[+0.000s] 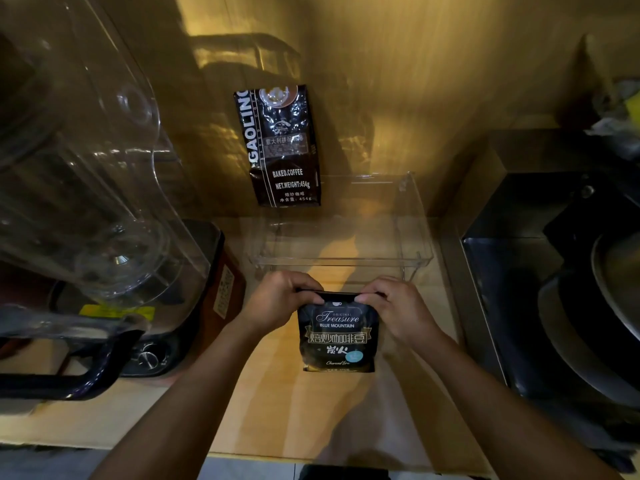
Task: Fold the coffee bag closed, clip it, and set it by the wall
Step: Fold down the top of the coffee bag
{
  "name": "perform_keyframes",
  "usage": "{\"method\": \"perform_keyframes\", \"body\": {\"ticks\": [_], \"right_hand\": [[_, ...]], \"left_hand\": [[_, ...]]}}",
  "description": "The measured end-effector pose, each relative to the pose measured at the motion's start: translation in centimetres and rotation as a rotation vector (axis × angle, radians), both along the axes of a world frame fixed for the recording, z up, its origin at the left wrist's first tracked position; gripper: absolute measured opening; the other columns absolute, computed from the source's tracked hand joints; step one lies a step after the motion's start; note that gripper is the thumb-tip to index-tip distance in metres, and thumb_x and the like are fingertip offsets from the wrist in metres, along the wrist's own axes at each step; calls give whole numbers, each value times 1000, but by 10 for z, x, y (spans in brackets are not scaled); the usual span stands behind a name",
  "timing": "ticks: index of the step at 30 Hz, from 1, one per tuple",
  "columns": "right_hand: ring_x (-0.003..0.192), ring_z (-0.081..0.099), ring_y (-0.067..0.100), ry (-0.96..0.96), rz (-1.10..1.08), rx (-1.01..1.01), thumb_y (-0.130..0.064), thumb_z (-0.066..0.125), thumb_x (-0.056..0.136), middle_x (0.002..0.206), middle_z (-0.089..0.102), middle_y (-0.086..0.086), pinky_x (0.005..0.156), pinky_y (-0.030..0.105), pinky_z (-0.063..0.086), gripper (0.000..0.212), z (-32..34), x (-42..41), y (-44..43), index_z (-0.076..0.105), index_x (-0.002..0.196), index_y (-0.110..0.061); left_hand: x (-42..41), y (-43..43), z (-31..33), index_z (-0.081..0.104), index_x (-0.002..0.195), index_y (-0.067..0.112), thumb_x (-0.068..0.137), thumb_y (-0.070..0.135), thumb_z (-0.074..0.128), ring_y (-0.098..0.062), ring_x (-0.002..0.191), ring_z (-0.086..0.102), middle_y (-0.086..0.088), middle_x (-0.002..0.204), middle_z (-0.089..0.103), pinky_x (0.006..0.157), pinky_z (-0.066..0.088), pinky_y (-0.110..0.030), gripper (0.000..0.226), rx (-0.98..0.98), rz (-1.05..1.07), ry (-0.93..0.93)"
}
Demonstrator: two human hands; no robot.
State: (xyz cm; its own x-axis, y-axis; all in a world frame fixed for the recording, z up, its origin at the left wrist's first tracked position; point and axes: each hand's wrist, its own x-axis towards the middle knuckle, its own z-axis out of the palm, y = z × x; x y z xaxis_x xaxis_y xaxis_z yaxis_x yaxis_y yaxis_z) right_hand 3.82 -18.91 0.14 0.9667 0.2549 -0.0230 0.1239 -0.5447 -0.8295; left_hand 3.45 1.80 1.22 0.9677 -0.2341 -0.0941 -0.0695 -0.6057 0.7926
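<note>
Two bare forearms reach in from the near edge of the bench [284,403], and both hands grasp the top of one black coffee bag [337,336]. Left hand [280,301] pinches the bag's upper left corner, thumb on the printed front and fingers curled over the top edge; right hand [398,308] does the same at the upper right corner. Between the thumbs the top edge looks turned over, though how far it is folded cannot be told. This bag, printed "Treasure Blue Mountain", stands roughly upright in the middle of the bench, well apart from the wall [415,81].

Just beyond the hands sits one clear acrylic box [420,237], its near rim close to the knuckles. Behind the box's left end, a second coffee bag [282,147], labelled "Baked Coffee", stands upright against the wall.

One blender with a clear jar [86,174] and a dark handle crowds the left side. On the right, the bench ends at a dark sunken area [519,289] holding round metal cookware. Bare wooden surface lies open around the held bag and toward the near edge.
</note>
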Motion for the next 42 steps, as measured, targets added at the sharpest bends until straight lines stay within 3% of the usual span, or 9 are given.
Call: {"method": "perform_keyframes", "body": {"ticks": [4, 8, 12, 20, 25, 28, 32, 38, 42], "right_hand": [[77, 57, 19, 68, -31, 62, -9, 66, 77, 80, 62, 5, 65, 27, 43, 6, -2, 5, 0, 66, 78, -4], [69, 56, 13, 120, -57, 130, -6, 67, 76, 77, 62, 5, 58, 15, 43, 2, -2, 8, -1, 66, 76, -6], [63, 54, 5, 166, -100, 200, -6, 69, 73, 74, 61, -1, 48, 4, 40, 16, -4, 6, -2, 63, 67, -20], [83, 62, 15, 173, -10, 156, -14, 64, 80, 85, 68, -7, 70, 29, 49, 19, -6, 10, -16, 66, 80, -33], [77, 61, 9, 107, -30, 141, -9, 66, 76, 79, 64, -11, 64, 16, 46, 19, -7, 12, -12, 67, 77, -28], [71, 60, 6, 59, -78, 116, -7, 68, 74, 74, 62, -12, 59, 9, 44, 20, -7, 9, -10, 66, 73, -26], [71, 59, 13, -83, -49, 4, -6, 67, 76, 75, 65, -2, 63, 8, 41, 5, -4, 9, -10, 71, 79, -8], [77, 59, 23, -186, 44, -93, -4, 66, 77, 81, 70, 14, 72, 31, 43, 7, 5, 16, -8, 70, 81, -2], [82, 58, 27, -182, 87, -120, -7, 65, 78, 79, 63, 5, 76, 39, 44, 8, 3, 15, -10, 69, 84, -4]], "left_hand": [[5, 2, 3, 71, 87, 13, 78, 12, 67, -13, 79, 62, -3, 85, 71, 70, 49, -29, 10, 82, -16, 22], [0, 2, 0, 70, 89, 13, 82, 18, 64, -18, 81, 62, -6, 90, 72, 72, 50, -33, 11, 193, -23, -120], [-6, -1, -4, 71, 82, 11, 79, 15, 66, -21, 80, 63, -7, 84, 73, 73, 52, -38, 7, 167, 38, -214], [0, -3, -5, 65, 81, 19, 79, 15, 65, -15, 81, 59, 0, 84, 66, 72, 51, -37, 4, 118, 40, -60], [7, -13, 0, 64, 96, 30, 84, 35, 58, -14, 89, 57, 4, 96, 69, 72, 47, -33, 14, 280, -107, -120], [8, -20, 1, 69, 86, 25, 84, 31, 59, -16, 83, 61, 2, 90, 73, 72, 50, -36, 12, 219, -62, -122], [6, -20, -4, 71, 79, 18, 82, 21, 63, -17, 75, 64, -2, 82, 74, 68, 51, -36, 9, 139, -25, -139], [15, -22, -5, 69, 80, 17, 82, 20, 64, -13, 73, 60, 2, 80, 69, 68, 49, -32, 6, 67, -28, -26], [15, -25, -6, 66, 93, 24, 86, 27, 58, -17, 87, 59, 2, 93, 69, 73, 47, -33, 12, 217, -148, -195]]}}
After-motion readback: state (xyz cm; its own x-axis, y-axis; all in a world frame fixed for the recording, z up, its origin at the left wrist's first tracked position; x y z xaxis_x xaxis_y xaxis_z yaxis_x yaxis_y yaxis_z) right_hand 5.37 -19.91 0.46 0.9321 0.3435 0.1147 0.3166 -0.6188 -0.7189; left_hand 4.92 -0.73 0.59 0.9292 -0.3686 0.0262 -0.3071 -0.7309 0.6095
